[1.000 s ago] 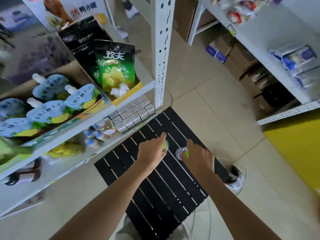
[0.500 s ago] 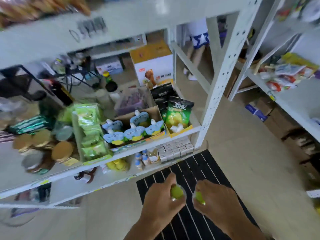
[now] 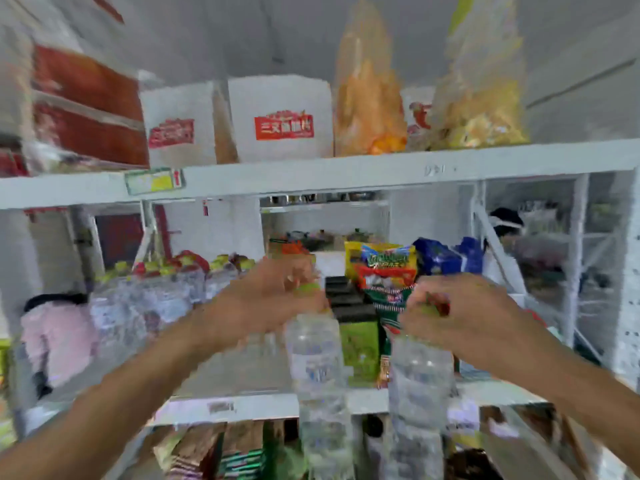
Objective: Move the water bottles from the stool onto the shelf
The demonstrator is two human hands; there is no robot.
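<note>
My left hand [image 3: 273,299] grips the green cap end of a clear water bottle [image 3: 317,368] that hangs down in front of the white shelf [image 3: 263,407]. My right hand [image 3: 460,313] holds a second clear water bottle [image 3: 419,386] the same way, by its top. Both bottles hang at the height of the middle shelf's front edge. A row of several similar bottles with green and red caps [image 3: 156,292] stands on that shelf to the left. The stool is out of view. The picture is blurred.
Snack bags [image 3: 384,271] and blue packs [image 3: 440,259] fill the shelf behind the right bottle. White bags [image 3: 280,119] and orange snack bags [image 3: 367,95] stand on the upper shelf [image 3: 346,174]. More packets sit below. A white upright [image 3: 627,271] bounds the right side.
Both hands took bottles off the black slatted stool and raised them. My view swung from the floor up to the middle and upper shelves.
</note>
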